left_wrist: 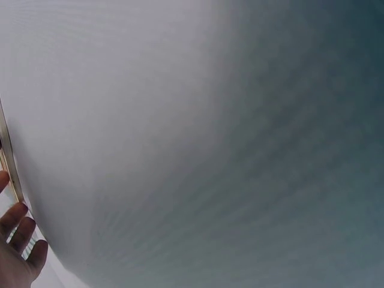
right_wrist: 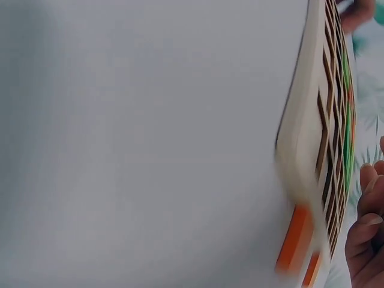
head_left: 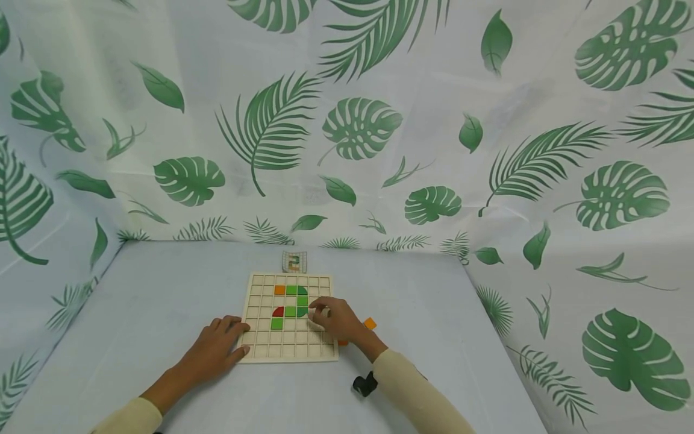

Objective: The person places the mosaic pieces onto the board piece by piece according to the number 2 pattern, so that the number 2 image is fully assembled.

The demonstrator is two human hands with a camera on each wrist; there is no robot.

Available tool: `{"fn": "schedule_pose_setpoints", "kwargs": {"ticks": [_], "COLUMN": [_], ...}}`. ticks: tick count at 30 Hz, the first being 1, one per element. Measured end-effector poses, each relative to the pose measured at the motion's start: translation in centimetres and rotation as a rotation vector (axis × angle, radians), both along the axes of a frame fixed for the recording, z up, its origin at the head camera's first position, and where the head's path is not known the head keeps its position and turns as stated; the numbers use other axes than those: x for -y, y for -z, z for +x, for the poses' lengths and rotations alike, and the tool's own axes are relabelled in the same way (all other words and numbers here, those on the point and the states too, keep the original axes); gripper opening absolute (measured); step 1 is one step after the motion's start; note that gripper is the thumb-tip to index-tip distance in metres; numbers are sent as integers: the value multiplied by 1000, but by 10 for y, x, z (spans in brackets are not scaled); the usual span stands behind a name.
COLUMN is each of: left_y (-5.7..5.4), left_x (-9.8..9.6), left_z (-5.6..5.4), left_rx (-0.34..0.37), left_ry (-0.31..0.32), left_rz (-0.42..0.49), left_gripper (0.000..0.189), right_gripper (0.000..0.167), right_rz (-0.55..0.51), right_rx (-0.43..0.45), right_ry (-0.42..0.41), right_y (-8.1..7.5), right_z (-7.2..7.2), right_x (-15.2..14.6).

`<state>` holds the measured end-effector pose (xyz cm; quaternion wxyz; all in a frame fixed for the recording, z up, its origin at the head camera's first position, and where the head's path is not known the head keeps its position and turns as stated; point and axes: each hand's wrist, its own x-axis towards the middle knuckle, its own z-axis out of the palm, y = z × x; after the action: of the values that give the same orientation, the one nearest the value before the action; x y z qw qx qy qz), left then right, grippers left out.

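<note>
A pale wooden grid board point(head_left: 260, 351) lies on the table. On it sit an orange square tile point(head_left: 279, 290), several light green square tiles point(head_left: 277, 323), two dark green rounded tiles point(head_left: 302, 290) and a red rounded tile point(head_left: 278, 311). My left hand point(head_left: 214, 348) touches the board's left edge, thumb and fingers spread. Over the right half of the board is my right hand point(head_left: 337, 319), fingers bent, fingertips beside the lower dark green tile. Whether it pinches a tile is hidden. The right wrist view shows those bent fingers point(right_wrist: 367, 231) at the edge.
Behind the board lies a small card point(head_left: 294, 262) with a coloured grid pattern. Orange tiles point(head_left: 370, 323) lie right of the board, partly behind the right hand. A black object point(head_left: 365, 384) shows beside the right sleeve. Leaf-printed cloth point(head_left: 358, 169) walls the table's back and sides.
</note>
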<state>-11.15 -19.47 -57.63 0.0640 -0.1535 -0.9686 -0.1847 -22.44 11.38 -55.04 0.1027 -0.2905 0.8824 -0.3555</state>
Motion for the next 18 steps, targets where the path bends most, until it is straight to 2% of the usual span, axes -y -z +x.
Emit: {"fn": "schedule_pose_setpoints", "kwargs": {"ticks": [3,9,18], "left_y": [-1,-3,-4], "left_x": [-1,-3,-2], "left_z": [0,1,0], "left_rx": [7,9,5], "left_ry": [0,1,-6], "left_rz": [-2,-4,-7], "left_gripper": [42,42,42], "right_gripper": [23,23,34], "right_rz": [14,115,212], "right_rx": [-8,-9,51], "right_ry": [62,164,211], "right_y": [-1,-4,-5], "right_z": [-2,-8,-10], "right_x": [-19,-57,-108]}}
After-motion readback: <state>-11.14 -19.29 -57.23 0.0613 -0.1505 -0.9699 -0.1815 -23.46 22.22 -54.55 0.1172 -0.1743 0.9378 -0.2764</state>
